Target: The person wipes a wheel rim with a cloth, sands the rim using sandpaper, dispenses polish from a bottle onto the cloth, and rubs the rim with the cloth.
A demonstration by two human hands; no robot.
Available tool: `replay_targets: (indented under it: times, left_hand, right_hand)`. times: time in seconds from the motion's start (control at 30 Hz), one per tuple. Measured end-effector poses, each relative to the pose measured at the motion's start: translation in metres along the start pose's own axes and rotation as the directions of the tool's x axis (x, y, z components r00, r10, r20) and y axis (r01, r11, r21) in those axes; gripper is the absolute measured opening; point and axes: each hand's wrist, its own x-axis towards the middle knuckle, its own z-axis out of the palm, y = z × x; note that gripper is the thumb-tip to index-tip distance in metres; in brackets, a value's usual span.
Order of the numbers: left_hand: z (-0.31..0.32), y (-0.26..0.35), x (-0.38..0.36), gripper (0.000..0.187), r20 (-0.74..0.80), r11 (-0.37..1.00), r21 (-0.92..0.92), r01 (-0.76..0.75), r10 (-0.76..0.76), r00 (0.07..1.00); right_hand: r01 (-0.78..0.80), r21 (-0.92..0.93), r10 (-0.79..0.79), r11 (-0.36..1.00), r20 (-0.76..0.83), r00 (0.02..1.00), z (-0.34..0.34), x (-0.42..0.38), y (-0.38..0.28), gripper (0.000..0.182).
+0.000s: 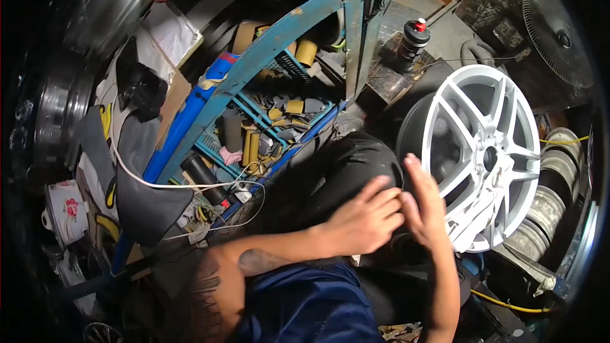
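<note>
My left hand (363,223) is over my knee, fingers bent and bunched together. Its fingertips are close to the thumb of my right hand (424,206); I cannot make out whether anything small is between them. My right hand is held up with its fingers stretched out, a little blurred, and grips nothing visible. Just right of it a silver alloy wheel (471,126) leans with its spoked face towards me. A crumpled white cloth or sheet (478,219) hangs over its lower spokes.
A black bottle with a red cap (416,39) stands behind the wheel. A fan (562,38) is at the upper right. Blue crates (244,107) hold sandpaper rolls and scraps beside a blue metal frame (279,25). A white cable (159,184) loops at left.
</note>
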Motion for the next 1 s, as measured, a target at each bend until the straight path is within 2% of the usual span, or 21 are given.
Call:
replay_targets:
  times: [0.07, 0.13, 0.17, 0.23, 0.27, 0.3, 0.33, 0.37, 0.4, 0.47, 0.53, 0.6, 0.67, 0.73, 0.8, 0.83, 0.93, 0.97, 1.0]
  left_hand:
    - [-0.008, -0.023, -0.034, 0.037, -0.014, 0.998, 0.067, -0.004, 0.005, 1.000]
    - [-0.003, -0.058, -0.058, 0.048, -0.017, 0.985, -0.172, 0.006, -0.010, 1.000]
    - [0.004, -0.081, -0.065, 0.060, -0.004, 0.932, -0.362, 0.033, -0.037, 0.999]
    - [0.016, -0.112, -0.073, 0.064, -0.077, 0.859, -0.493, 0.136, -0.199, 0.977]
    - [0.025, -0.135, -0.081, 0.059, 0.031, 0.880, -0.381, 0.283, -0.294, 0.955]
    - [0.029, -0.154, -0.082, 0.052, 0.044, 0.868, -0.328, 0.373, -0.381, 0.924]
    - [0.039, -0.176, -0.096, 0.041, 0.217, 0.793, -0.109, 0.600, -0.570, 0.793]
    - [0.058, -0.208, -0.118, 0.031, 0.280, 0.800, 0.040, 0.599, -0.584, 0.762]
    - [0.080, -0.241, -0.142, 0.030, 0.422, 0.708, 0.148, 0.690, -0.676, 0.604]
    - [0.081, -0.254, -0.165, 0.028, 0.350, 0.596, 0.116, 0.794, -0.773, 0.529]
    - [0.098, -0.275, -0.196, 0.028, 0.275, 0.502, -0.018, 0.865, -0.829, 0.487]
    - [0.106, -0.292, -0.214, 0.020, 0.156, 0.338, -0.085, 0.937, -0.924, 0.348]
    - [0.109, -0.308, -0.231, 0.013, -0.069, 0.302, -0.078, 0.950, -0.952, 0.297]
    - [0.103, -0.320, -0.245, 0.010, -0.112, 0.220, -0.052, 0.974, -0.971, 0.213]
    - [0.096, -0.328, -0.259, 0.014, -0.108, 0.185, 0.016, 0.983, -0.977, 0.185]
    - [0.094, -0.331, -0.266, 0.020, -0.145, 0.204, 0.119, 0.972, -0.964, 0.220]
    - [0.089, -0.328, -0.268, 0.031, -0.274, 0.205, 0.136, 0.969, -0.932, 0.236]
    - [0.087, -0.323, -0.264, 0.039, -0.293, 0.189, 0.117, 0.975, -0.931, 0.216]
    - [0.083, -0.318, -0.258, 0.038, -0.284, 0.189, 0.096, 0.977, -0.936, 0.209]
  right_hand:
    - [0.040, -0.024, -0.038, 0.999, 0.078, 0.996, 0.018, 0.008, -0.006, 0.065]
    - [0.030, -0.089, -0.026, 0.996, 0.047, 0.999, 0.029, 0.013, 0.000, 0.067]
    - [0.018, -0.056, -0.014, 0.998, 0.062, 0.998, 0.028, 0.013, 0.004, 0.065]
    - [0.026, -0.017, -0.025, 1.000, 0.067, 0.997, 0.022, 0.018, 0.011, 0.061]
    - [0.013, -0.015, -0.012, 1.000, 0.076, 0.997, 0.020, 0.019, 0.010, 0.061]
    - [0.001, -0.012, 0.000, 1.000, 0.082, 0.997, 0.018, 0.021, 0.009, 0.060]
    - [-0.014, -0.008, 0.014, 1.000, 0.088, 0.996, 0.017, 0.021, 0.008, 0.060]
    - [-0.025, -0.014, 0.026, 1.000, 0.088, 0.996, 0.017, 0.020, 0.007, 0.062]
    - [-0.030, -0.019, 0.032, 0.999, 0.088, 0.996, 0.017, 0.020, 0.005, 0.062]
    - [-0.041, -0.031, 0.044, 0.999, 0.096, 0.994, 0.017, 0.022, 0.003, 0.064]
    - [-0.042, -0.043, 0.046, 0.998, 0.108, 0.993, 0.016, 0.024, 0.003, 0.065]
    - [-0.047, -0.058, 0.054, 0.997, 0.118, 0.992, 0.016, 0.023, 0.003, 0.065]
    - [-0.043, -0.081, 0.054, 0.996, 0.129, 0.990, 0.018, 0.026, 0.003, 0.066]
    - [-0.027, -0.076, 0.038, 0.997, 0.140, 0.989, 0.019, 0.029, 0.003, 0.066]
    - [-0.014, -0.081, 0.026, 0.997, 0.147, 0.989, 0.020, 0.032, 0.001, 0.067]
    - [-0.007, -0.088, 0.020, 0.996, 0.149, 0.989, 0.021, 0.034, 0.000, 0.067]
    - [0.013, -0.086, 0.000, 0.996, 0.143, 0.990, 0.023, 0.037, -0.001, 0.067]
    - [0.020, -0.082, -0.008, 0.996, 0.142, 0.990, 0.023, 0.038, -0.001, 0.068]
    - [0.021, -0.087, -0.008, 0.996, 0.144, 0.990, 0.023, 0.038, -0.001, 0.068]
